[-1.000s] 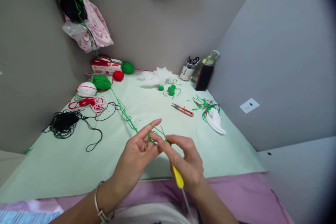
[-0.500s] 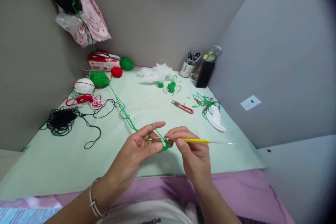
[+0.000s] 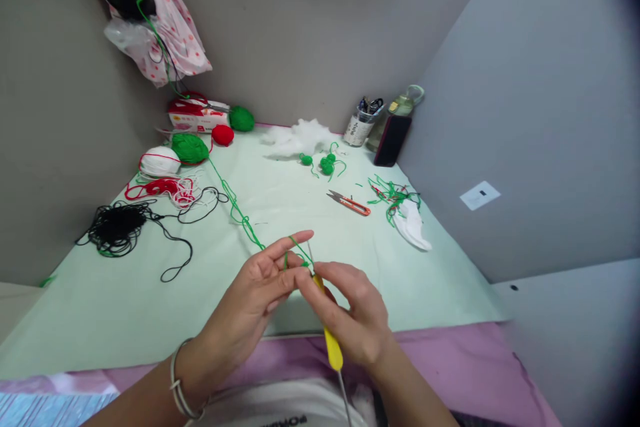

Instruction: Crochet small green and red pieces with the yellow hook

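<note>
My left hand [image 3: 255, 297] pinches a small green crochet piece [image 3: 304, 265] between thumb and middle finger, with the green yarn [image 3: 240, 217] looped over my raised index finger. That strand runs back across the table to a green yarn ball [image 3: 190, 147]. My right hand [image 3: 350, 317] grips a yellow-handled crochet hook [image 3: 327, 337]; its metal tip points up into the green piece, and the handle end points down toward my body. Both hands meet just above the near edge of the pale green table [image 3: 125, 320].
Red-handled thread snips [image 3: 350, 203] lie mid-table. A black yarn tangle [image 3: 117, 227], white [image 3: 160, 161] and red [image 3: 223, 135] yarn balls sit left. Small green crocheted balls [image 3: 325, 165], white stuffing [image 3: 300, 137], a pen cup [image 3: 361, 125], a dark phone [image 3: 391, 140] and green scraps [image 3: 395, 199] lie behind and right.
My right hand swung the crochet hook from pointing sideways to the right to upright, tip into the green piece. My left hand kept its pinch with the yarn over the index finger.
</note>
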Motion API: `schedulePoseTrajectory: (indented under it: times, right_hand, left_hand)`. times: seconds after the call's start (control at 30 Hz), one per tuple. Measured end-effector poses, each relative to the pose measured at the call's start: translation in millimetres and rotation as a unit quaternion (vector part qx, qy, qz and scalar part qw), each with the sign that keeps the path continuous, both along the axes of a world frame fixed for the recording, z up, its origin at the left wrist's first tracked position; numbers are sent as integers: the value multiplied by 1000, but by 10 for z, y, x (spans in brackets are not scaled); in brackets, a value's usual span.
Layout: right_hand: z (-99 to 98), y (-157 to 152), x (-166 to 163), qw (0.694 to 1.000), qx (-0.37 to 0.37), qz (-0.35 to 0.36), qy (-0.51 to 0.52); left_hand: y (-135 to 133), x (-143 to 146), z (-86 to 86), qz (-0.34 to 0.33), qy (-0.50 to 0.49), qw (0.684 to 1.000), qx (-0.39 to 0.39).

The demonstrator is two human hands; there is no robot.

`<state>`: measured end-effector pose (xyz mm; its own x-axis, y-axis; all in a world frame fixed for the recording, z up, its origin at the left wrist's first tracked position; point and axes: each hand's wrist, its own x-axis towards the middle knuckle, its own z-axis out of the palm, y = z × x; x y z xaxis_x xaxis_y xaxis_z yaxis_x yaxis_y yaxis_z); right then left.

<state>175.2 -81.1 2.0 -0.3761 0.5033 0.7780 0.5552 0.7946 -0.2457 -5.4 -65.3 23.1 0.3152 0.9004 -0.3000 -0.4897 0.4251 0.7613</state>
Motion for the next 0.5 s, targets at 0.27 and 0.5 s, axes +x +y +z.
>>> schedulePoseTrajectory:
  times: [0.27, 0.5]
  right_hand:
    - [30, 101, -57, 904, -249, 65, 340]
    - [-20, 41, -110, 993, -60, -42, 97]
  left_hand:
    - [38, -43, -62, 26, 39, 999, 27]
    - [-22, 27, -100, 8, 28, 999, 43]
